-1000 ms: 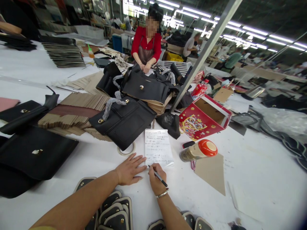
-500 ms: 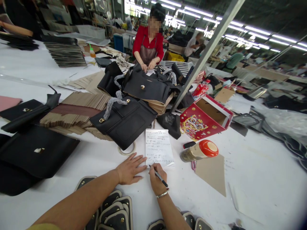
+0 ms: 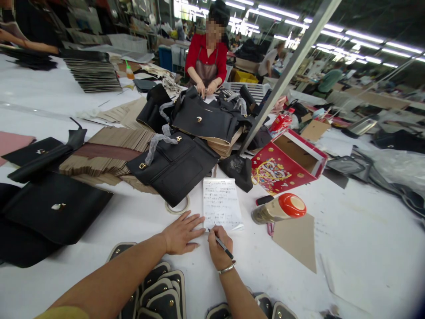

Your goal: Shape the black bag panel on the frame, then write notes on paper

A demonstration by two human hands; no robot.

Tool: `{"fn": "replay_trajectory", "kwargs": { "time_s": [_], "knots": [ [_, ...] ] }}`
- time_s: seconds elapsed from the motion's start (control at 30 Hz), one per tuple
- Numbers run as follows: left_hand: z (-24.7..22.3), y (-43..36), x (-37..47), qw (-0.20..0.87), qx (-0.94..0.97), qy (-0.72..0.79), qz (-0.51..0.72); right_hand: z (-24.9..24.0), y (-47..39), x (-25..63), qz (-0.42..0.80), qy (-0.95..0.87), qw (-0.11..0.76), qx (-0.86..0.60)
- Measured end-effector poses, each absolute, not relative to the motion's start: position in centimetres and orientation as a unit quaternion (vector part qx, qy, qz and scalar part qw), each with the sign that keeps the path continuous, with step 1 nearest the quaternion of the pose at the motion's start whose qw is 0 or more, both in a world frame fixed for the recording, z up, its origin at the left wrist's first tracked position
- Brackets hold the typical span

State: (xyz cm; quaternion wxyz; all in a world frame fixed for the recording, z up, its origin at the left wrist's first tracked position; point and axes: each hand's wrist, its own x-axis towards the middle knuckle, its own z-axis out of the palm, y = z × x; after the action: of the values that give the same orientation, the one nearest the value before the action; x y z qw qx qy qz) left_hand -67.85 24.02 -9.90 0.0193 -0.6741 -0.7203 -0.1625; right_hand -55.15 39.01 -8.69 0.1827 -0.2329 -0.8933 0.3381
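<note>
My right hand (image 3: pixel 220 249) grips a dark pen (image 3: pixel 224 247), its tip at the lower edge of a white notepad (image 3: pixel 222 201) covered with handwriting. Flat on the white table, my left hand (image 3: pixel 183 233) has its fingers spread, the fingertips at the pad's lower left side. A roll of tape (image 3: pixel 177 210) lies just beyond that hand. Several dark pieces with pale edging and gold studs (image 3: pixel 163 297) are piled under and beside my forearms. Past the notepad lies a black handbag (image 3: pixel 172 166) with gold clasps and a wrapped handle.
Right of the pad are a jar with a red lid (image 3: pixel 291 205), a tan card (image 3: pixel 296 241) and a red box (image 3: pixel 285 166). A slanted metal post (image 3: pixel 288 75) rises behind. Brown stacked pieces (image 3: pixel 109 153) lie left. Across the table a person in red (image 3: pixel 207 62) handles black bags.
The whole view has shifted slightly. My hands keep nearly the same place at the notepad, the pen still at its lower edge. The person across has moved their hands a little.
</note>
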Motion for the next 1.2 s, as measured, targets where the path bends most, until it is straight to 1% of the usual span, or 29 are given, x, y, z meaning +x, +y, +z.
{"fn": "replay_trajectory", "kwargs": {
  "time_s": [0.23, 0.53, 0.7, 1.07, 1.2],
  "knots": [
    [-10.01, 23.97, -67.89, 0.005, -0.673, -0.722, -0.161, -8.57, 38.97, -55.15, 0.351, -0.878, 0.178, -0.272],
    [-9.98, 23.99, -67.83, -0.004, -0.67, -0.723, -0.166, -8.68, 38.88, -55.18, 0.327, -0.888, 0.182, -0.267],
    [-10.09, 23.94, -67.78, -0.005, -0.669, -0.725, -0.166, -8.6, 38.9, -55.15, 0.338, -0.888, 0.169, -0.261],
    [-10.06, 23.96, -67.87, -0.009, -0.672, -0.725, -0.152, -8.59, 38.95, -54.98, 0.359, -0.875, 0.177, -0.272],
    [-10.11, 24.06, -67.78, -0.001, -0.671, -0.724, -0.159, -8.74, 39.06, -55.02, 0.349, -0.878, 0.178, -0.276]
  ]
}}
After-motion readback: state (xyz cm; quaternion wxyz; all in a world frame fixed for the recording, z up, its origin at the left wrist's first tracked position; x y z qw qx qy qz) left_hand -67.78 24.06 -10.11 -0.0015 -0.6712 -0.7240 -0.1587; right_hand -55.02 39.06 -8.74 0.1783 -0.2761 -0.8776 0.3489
